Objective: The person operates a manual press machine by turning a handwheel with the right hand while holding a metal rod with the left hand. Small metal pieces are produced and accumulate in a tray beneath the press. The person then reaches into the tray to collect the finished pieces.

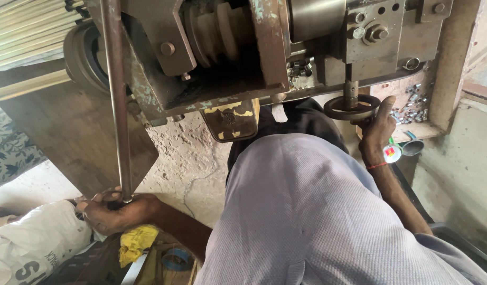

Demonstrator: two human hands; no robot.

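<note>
Lower left of frame: left hand [114, 211] closed around the bottom end of a long thin grey metal rod [116, 100] running up past the worn grey-green metal machine [227, 58]. Right of centre: right hand [378, 129] grips a small dark round handwheel [352, 107] under the machine.

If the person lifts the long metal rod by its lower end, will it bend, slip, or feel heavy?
The long metal rod looks straight and solid, so it probably stays stiff. Its surface looks smooth and bare, so it may slip a little in the left hand, which grips only its lower end. Held so far from its middle, it would likely feel top-heavy and want to tip.
</note>
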